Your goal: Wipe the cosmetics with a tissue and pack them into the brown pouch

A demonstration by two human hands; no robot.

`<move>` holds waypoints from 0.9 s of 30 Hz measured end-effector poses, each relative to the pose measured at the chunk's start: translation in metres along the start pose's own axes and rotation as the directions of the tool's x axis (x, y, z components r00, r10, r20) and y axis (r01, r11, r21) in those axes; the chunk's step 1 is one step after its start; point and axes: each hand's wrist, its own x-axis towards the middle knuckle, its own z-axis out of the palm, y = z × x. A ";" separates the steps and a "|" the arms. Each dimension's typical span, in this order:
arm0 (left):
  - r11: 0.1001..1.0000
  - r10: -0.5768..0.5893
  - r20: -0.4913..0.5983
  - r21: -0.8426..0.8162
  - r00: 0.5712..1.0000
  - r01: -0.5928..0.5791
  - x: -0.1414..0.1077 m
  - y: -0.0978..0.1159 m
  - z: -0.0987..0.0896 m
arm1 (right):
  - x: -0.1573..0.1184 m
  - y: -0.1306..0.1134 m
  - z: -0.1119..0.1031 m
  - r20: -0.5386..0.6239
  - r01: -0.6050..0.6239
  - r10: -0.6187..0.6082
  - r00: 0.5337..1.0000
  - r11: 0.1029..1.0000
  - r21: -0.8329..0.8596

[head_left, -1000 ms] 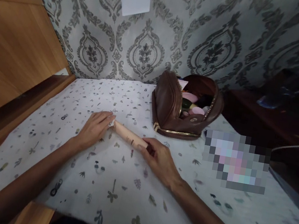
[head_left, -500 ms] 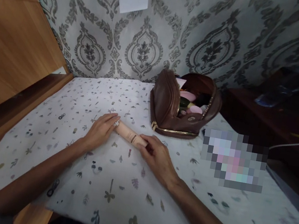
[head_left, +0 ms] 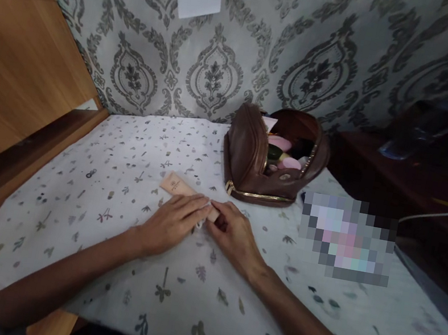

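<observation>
A peach squeeze tube (head_left: 176,183) lies slantwise above the patterned sheet, its flat end pointing to the far left. My left hand (head_left: 173,222) is closed over the tube's near right part, fingers laid across it. A small whitish bit (head_left: 199,224) shows by those fingertips; I cannot make out what it is. My right hand (head_left: 233,235) pinches the tube's right end between thumb and fingers, close against the left fingertips. That right end is mostly hidden by both hands.
Behind my right hand stands an open brown zip bag (head_left: 248,149) with pink and green items inside. A blurred-out object (head_left: 346,235) lies right of it. A wooden panel (head_left: 19,50) borders the left; the patterned wall (head_left: 214,73) rises behind.
My left hand has slid right along the tube, from its left end to beside my right hand. The tube's flat left end is now uncovered. My right hand keeps its hold.
</observation>
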 end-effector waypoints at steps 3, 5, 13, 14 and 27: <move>0.996 -0.091 0.004 0.017 0.996 0.091 -0.013 -0.026 0.001 | -0.001 0.000 -0.002 -0.005 -0.040 0.040 0.999 0.999 0.018; 0.985 -0.172 0.016 0.012 0.985 0.172 -0.023 -0.046 0.000 | -0.002 -0.002 -0.003 0.001 -0.064 0.064 0.998 0.997 0.033; 0.891 -0.448 0.115 -0.020 0.887 0.453 -0.046 -0.083 -0.004 | -0.003 -0.004 -0.003 0.027 -0.094 0.092 0.995 0.994 0.063; 0.893 -0.444 0.112 -0.021 0.889 0.449 -0.046 -0.082 -0.003 | -0.003 -0.004 -0.002 0.028 -0.087 0.085 0.996 0.994 0.064; 0.990 -0.142 0.035 -0.008 0.989 0.142 -0.017 -0.023 -0.006 | -0.002 -0.002 -0.001 -0.049 -0.050 0.054 0.997 0.996 0.073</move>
